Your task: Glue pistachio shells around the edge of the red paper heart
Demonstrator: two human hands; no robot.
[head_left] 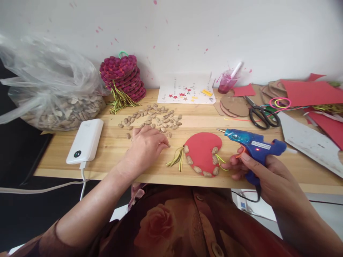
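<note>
My right hand (264, 173) grips a blue glue gun (250, 142) by its handle, nozzle pointing left above the wooden table (112, 150). Just left of it lies a red heart-shaped card (202, 150) with pale shells glued along its lower edges and yellow-green strands at both sides. My left hand (146, 146) rests palm down on the table with fingers curled, its fingertips pinched at the near edge of a scatter of loose shells (155, 119). What the fingertips hold is too small to make out.
A white power bank (85, 141) with a cable lies at the left. Behind it sits a clear plastic bag of shells (53, 96). A stack of dark-red finished pieces (124, 76), a sheet with star stickers (186, 91), a pink cup (226, 82), scissors (261, 114), cardboard and red paper (305, 91) fill the back and right.
</note>
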